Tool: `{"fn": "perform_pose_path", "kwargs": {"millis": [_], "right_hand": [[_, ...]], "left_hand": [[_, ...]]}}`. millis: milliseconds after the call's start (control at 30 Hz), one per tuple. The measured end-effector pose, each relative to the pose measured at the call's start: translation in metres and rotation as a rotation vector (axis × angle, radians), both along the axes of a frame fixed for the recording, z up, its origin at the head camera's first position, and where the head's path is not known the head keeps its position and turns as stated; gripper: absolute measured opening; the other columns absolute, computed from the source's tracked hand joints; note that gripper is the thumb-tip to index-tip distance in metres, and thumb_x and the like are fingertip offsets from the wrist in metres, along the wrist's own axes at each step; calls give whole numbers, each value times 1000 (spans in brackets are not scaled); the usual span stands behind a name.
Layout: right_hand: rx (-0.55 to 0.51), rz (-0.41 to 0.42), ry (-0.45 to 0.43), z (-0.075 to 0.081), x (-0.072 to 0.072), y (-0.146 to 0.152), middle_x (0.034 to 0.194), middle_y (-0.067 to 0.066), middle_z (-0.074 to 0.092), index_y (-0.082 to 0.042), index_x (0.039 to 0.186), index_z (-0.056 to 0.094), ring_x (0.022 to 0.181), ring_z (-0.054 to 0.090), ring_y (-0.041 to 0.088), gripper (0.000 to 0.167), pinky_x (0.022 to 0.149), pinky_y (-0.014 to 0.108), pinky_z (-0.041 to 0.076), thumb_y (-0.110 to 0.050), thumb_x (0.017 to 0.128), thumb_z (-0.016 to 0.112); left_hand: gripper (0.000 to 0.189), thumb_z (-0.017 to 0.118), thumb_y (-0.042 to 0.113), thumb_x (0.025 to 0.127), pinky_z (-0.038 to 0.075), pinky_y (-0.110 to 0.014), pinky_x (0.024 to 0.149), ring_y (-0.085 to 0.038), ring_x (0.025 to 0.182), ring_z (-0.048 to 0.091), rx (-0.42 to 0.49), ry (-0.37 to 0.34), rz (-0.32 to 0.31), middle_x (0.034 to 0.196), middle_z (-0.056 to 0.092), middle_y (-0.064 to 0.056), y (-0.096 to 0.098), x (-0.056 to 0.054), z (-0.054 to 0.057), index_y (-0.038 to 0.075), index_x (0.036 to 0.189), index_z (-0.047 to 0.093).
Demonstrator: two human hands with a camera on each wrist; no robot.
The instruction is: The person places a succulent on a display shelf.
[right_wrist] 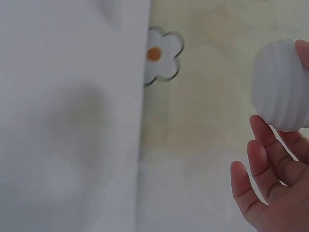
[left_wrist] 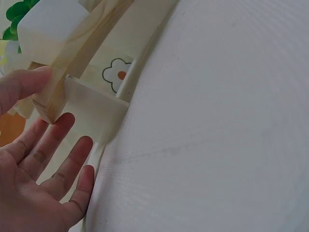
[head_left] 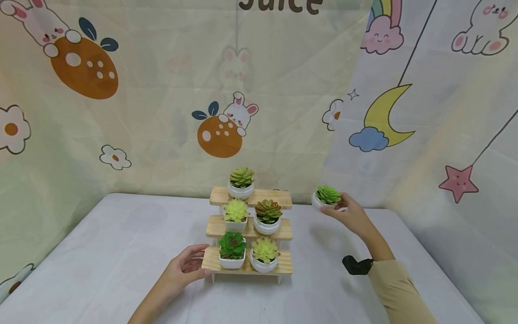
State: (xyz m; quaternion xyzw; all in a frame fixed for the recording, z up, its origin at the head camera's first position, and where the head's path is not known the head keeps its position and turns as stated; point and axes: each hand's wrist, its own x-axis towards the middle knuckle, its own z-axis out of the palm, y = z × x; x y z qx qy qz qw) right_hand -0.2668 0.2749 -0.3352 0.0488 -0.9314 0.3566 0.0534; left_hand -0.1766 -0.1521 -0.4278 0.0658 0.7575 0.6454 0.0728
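My right hand [head_left: 350, 213] holds a potted succulent [head_left: 328, 195] above the table, right of the stand. Its ribbed white pot [right_wrist: 277, 87] is pinched between thumb and fingers in the right wrist view. At the lower left end of the three-tier wooden plant stand [head_left: 251, 191] is my left hand [head_left: 184, 267]. In the left wrist view, the thumb lies on top of the board [left_wrist: 57, 96] and fingertips touch its edge from beneath. On the top tier stands one succulent [head_left: 241, 180], left of the middle. Two more, a yellow-green one [head_left: 236, 211] and a reddish-green one [head_left: 268, 213], share the middle tier.
The bottom tier bears a dark green succulent [head_left: 232, 246] and a pale green one [head_left: 264, 252]. A white cloth covers the table [head_left: 121, 252]. Behind it hangs a printed fabric backdrop [head_left: 162, 90]. The right wrist wears a black strapped device [head_left: 357, 265].
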Motion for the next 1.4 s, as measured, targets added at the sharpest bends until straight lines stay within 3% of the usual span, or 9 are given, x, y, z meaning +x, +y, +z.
{"fn": "perform_pose_path", "kwargs": {"millis": [233, 633, 1033, 1400], "right_hand": [[-20, 62, 69, 26, 5, -37, 112, 16, 55, -3, 128, 43, 100, 52, 28, 66, 71, 29, 45, -43, 82, 68], [-74, 181, 103, 48, 3, -84, 109, 14, 55, -4, 127, 46, 97, 54, 28, 62, 72, 30, 47, -36, 81, 71], [-83, 238, 84, 50, -7, -123, 108, 13, 56, -4, 126, 47, 97, 53, 26, 61, 72, 31, 47, -34, 80, 72], [-62, 235, 32, 43, -18, -129, 102, 12, 58, -6, 122, 50, 93, 54, 23, 56, 71, 31, 47, -38, 80, 71]], "left_hand": [[62, 75, 15, 76, 48, -22, 83, -19, 103, 57, -4, 17, -1, 121, 57, -17, 0, 0, 0, 5, 131, 47], [64, 75, 16, 76, 49, -23, 83, -20, 103, 57, -3, 6, 3, 121, 57, -16, -1, 0, 2, 5, 132, 46], [63, 74, 14, 77, 48, -22, 83, -18, 102, 58, 10, 11, 6, 121, 57, -17, -5, 3, -2, 4, 132, 45], [63, 74, 15, 77, 48, -23, 83, -18, 102, 57, 5, 4, 2, 120, 57, -16, 0, 0, 1, 4, 131, 46]]}}
